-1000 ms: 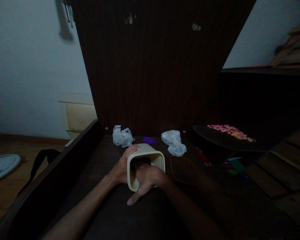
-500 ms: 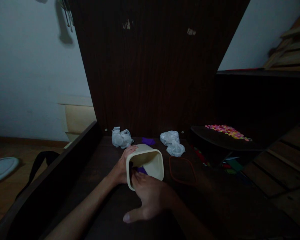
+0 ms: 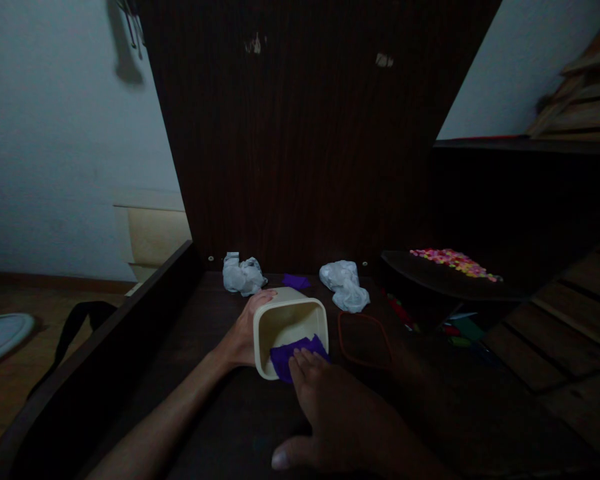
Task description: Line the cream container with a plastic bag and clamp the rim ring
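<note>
A cream square container (image 3: 290, 320) lies tipped toward me on the dark wooden surface (image 3: 215, 413). My left hand (image 3: 243, 330) grips its left side, thumb over the top rim. My right hand (image 3: 330, 420) is in front of the container's mouth, fingers stretched out and resting on a purple cloth (image 3: 293, 351) that hangs over the lower rim. Whether the fingers pinch the cloth is not clear.
A dark lid with a red rim (image 3: 365, 339) lies right of the container. Two crumpled white bags (image 3: 243, 275) (image 3: 345, 284) and a purple scrap (image 3: 296, 281) sit by the back panel. Colourful small pieces (image 3: 455, 262) lie on a dark tray at the right. A raised wooden edge (image 3: 130, 320) runs along the left.
My right hand came out of the container and drew back toward me, bringing the purple cloth out over the rim. My left hand kept its hold.
</note>
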Action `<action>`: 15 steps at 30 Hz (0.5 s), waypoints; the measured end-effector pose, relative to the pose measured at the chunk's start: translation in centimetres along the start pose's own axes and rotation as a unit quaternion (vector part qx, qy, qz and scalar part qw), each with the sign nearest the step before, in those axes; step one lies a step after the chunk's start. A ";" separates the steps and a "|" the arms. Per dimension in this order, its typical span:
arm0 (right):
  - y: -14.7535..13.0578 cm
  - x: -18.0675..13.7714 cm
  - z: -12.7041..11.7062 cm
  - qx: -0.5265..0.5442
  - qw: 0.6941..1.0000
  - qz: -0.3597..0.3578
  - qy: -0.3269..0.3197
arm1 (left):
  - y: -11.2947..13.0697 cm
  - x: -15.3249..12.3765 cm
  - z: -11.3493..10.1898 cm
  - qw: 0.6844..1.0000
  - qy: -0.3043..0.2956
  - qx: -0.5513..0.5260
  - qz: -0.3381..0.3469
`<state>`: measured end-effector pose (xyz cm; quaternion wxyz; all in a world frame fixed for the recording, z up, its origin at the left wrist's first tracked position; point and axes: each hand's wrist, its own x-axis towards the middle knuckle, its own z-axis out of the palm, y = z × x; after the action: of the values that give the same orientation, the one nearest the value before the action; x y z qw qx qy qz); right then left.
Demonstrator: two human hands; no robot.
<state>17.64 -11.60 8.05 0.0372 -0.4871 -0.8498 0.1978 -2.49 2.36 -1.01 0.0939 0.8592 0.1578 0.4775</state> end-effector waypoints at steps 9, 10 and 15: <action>0.7 6.3 -2.1 -0.023 0.996 0.017 -0.089 | 0.6 0.4 0.1 1.000 -0.012 0.005 0.018; 0.9 7.0 -2.2 -0.012 0.995 0.014 -0.096 | 0.6 0.4 0.0 1.000 -0.013 0.006 0.017; 1.6 9.6 -2.7 -0.012 0.986 0.038 -0.161 | 0.6 0.2 0.0 1.000 -0.011 0.005 0.016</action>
<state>14.59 -2.02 8.70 -0.1132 -0.4812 -0.8280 0.2649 -2.28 1.88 -0.68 0.0842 0.8674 0.1456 0.4683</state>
